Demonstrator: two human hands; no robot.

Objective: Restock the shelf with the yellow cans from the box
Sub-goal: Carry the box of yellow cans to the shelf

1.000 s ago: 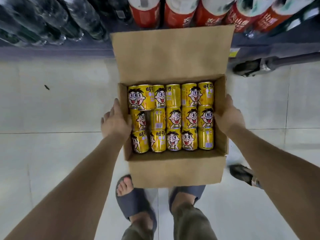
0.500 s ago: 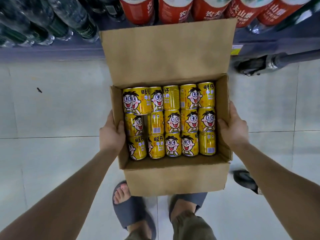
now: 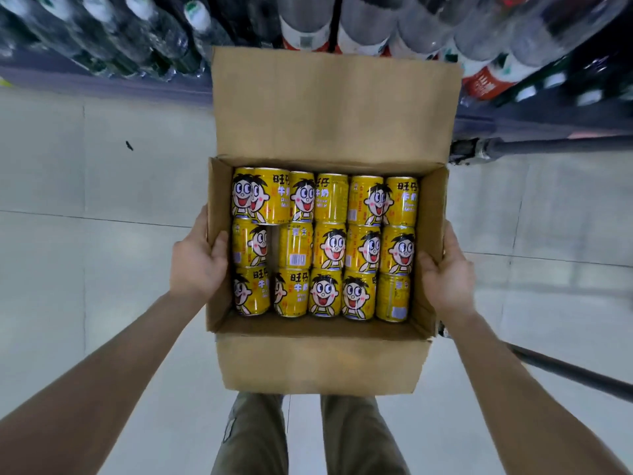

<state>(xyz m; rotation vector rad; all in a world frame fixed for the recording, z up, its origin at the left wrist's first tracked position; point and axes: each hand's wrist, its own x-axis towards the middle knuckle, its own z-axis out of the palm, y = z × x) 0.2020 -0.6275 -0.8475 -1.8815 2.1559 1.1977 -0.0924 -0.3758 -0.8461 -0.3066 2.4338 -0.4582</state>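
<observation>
- Bottles (image 3: 137,32) with dark bodies and pale caps crowd the shelf (image 3: 102,82) at the upper left, above a pale tiled floor (image 3: 85,234).
- Your left hand (image 3: 197,265) clamps the left wall of the cardboard box (image 3: 322,365), with the thumb hooked over the rim and the palm flat against the outside.
- The box hangs between your two hands, above the floor and in front of your trouser legs (image 3: 253,437). Its far flap stands up against the shelf front and its near flap folds down toward you.
- Yellow cans (image 3: 325,245) lie on their sides inside the box, packed in three rows and touching one another. Most show a cartoon face, and one shows a barcode.
- Your right hand (image 3: 445,272) clamps the right wall in the same way, thumb inside the rim. Your hands are well apart, one on each side of the load.
- Red-labelled bottles (image 3: 486,80) fill the shelf at the upper right. A dark pole (image 3: 548,147) with a metal fitting runs in from the right edge, near the box's far right corner.
</observation>
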